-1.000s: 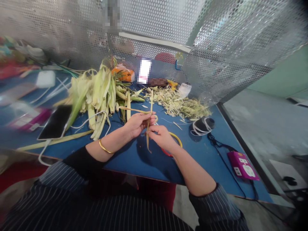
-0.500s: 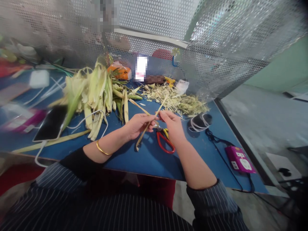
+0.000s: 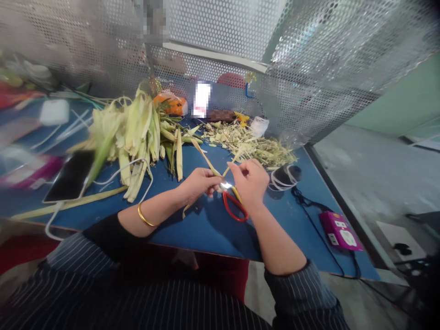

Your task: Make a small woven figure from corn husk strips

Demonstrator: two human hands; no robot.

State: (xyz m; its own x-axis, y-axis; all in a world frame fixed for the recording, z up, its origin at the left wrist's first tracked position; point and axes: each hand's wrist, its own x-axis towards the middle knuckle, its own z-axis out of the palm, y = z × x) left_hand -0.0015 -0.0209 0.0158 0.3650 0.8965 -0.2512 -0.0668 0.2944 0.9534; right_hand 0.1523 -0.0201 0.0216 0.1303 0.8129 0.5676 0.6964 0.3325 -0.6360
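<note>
My left hand (image 3: 199, 185) is closed, thumb against fingers, on narrow dry corn husk strips. One husk strip (image 3: 205, 157) slants up and left from its fingertips, and a loose end hangs below the hand. My right hand (image 3: 252, 183) is curled just beside it, its thumb and forefinger at another pale strip (image 3: 236, 157) that rises to the right. The crossing point of the strips lies between both hands, partly hidden by the fingers. Right below, scissors (image 3: 235, 208) with red and yellow handles rest on the blue table (image 3: 202, 229).
A bunch of corn husks (image 3: 134, 133) stands to the left by a phone (image 3: 71, 176) with a white cable. Husk scraps (image 3: 250, 142) are heaped at the back. To the right are a dark cord-wrapped object (image 3: 284, 177) and a purple power socket (image 3: 340, 230). A perforated screen (image 3: 220, 27) borders the table.
My right hand has moved slightly right and turned, its fingers curling more. The husk strip that hung long below my left hand has swung left and is now mostly hidden.
</note>
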